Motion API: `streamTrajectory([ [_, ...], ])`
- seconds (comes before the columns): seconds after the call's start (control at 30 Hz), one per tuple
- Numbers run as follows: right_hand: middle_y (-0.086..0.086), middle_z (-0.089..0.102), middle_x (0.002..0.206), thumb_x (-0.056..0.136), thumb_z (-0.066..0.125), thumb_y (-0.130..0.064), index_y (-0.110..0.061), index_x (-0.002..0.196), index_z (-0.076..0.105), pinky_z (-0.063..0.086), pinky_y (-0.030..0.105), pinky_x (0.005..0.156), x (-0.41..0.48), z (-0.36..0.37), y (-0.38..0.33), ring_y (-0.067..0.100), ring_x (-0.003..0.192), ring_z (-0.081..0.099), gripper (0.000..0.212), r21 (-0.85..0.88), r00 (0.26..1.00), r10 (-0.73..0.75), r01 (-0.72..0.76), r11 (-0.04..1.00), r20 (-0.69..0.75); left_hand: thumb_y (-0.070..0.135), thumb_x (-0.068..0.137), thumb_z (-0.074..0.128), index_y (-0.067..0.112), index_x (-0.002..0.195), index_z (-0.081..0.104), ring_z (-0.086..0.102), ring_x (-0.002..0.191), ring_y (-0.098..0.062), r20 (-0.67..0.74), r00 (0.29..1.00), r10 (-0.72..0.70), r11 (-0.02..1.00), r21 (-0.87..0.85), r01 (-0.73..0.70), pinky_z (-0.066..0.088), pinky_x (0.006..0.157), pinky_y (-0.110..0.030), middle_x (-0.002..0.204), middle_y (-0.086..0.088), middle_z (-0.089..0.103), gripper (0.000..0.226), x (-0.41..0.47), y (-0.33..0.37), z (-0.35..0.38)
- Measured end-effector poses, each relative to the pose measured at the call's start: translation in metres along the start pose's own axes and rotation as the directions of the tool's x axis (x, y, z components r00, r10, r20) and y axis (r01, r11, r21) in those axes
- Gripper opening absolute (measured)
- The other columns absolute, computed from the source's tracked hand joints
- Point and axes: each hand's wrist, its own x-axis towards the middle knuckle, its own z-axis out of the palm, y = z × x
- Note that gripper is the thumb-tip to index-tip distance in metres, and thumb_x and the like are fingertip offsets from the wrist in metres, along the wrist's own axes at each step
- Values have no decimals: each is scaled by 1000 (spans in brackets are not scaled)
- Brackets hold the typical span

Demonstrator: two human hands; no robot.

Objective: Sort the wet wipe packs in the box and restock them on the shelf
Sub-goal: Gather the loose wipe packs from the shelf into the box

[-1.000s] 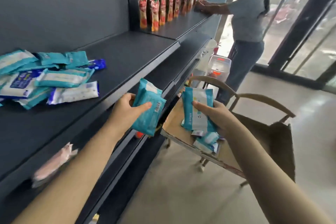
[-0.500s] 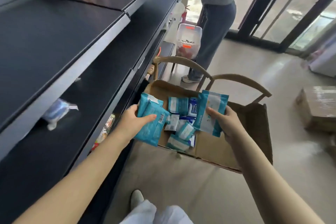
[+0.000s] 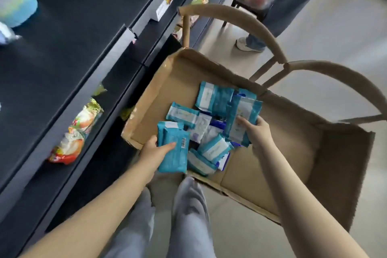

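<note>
The left hand (image 3: pixel 154 153) has its fingers (image 3: pixel 168 145) wrapped around a teal wet wipe pack (image 3: pixel 174 155), held over the cardboard box (image 3: pixel 159 90) rim at 7 o'clock. The right hand (image 3: pixel 259 134) grips a white-faced pack (image 3: pixel 244 111) above the loose packs (image 3: pixel 213 148) heaped inside the box. The dark shelf (image 3: pixel 62 52) stands at the box's 9 o'clock.

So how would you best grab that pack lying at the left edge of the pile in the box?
Pinch the pack across its short width, coming from above. It lies roughly flat, face up, apparently on top of the others. Both long edges are exposed, and the bare box floor to its left leaves room for fingers.
</note>
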Motion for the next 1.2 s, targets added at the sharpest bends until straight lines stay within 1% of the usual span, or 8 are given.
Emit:
streamTrajectory([
  [0.1,8,74,99,85,75,-14,-21,91,65,60,38,69,62,12,19,16,74,72,14,-102,999,14,-10,995,40,15,87,73,21,98,59,69,93,-25,-41,994,-105,992,-72,102,57,81,-43,105,-5,70,20,33,-20,35],
  [0.3,-1,69,105,82,77,-22,-25,101,58,58,43,84,139,30,43,21,95,68,27,-339,996,-63,79,938,58,14,88,71,23,97,57,67,81,-7,-40,981,-192,975,-125,186,52,55,-21,99,4,68,19,89,-39,96],
  [0.5,-1,56,100,79,76,-29,-19,100,55,46,33,72,162,33,58,23,95,59,31,-609,985,-170,155,778,33,16,90,69,13,113,59,64,101,-24,-68,982,-175,970,159,183,54,75,-35,117,-9,63,25,118,-45,114],
  [0.57,6,54,115,79,78,-30,-14,117,56,49,38,82,161,31,57,26,107,55,47,-657,982,-188,143,740,2,10,90,67,9,124,58,62,103,-22,-45,984,-171,956,236,176,53,82,-35,123,-10,64,35,120,-43,108],
  [0.67,10,47,138,83,76,-31,-13,144,42,46,43,101,148,32,43,27,125,49,73,-673,980,-195,116,731,-43,16,91,66,14,135,53,58,101,-13,99,982,-159,934,338,117,50,75,-22,133,-3,60,45,112,-32,89],
  [0.8,8,51,137,87,73,-31,-16,138,51,41,34,100,109,45,6,24,125,49,58,-694,946,-282,310,650,158,21,93,65,13,148,37,49,130,-21,193,976,-103,893,449,6,39,94,-23,149,-8,45,62,86,-9,53],
  [1.03,2,61,132,83,77,-26,-19,130,61,40,29,97,-44,106,-79,23,122,54,50,-632,699,-395,712,306,597,25,92,67,19,140,49,49,127,-18,76,959,275,818,505,-275,40,104,-30,142,-1,51,52,-29,41,-69],
  [1.2,2,68,122,82,76,-19,-16,125,66,45,29,95,-204,152,-127,22,112,62,44,-464,450,-544,877,122,708,22,88,70,15,133,56,57,117,-17,-95,819,566,729,522,-443,42,96,-21,132,-2,59,48,-168,56,-177],
])
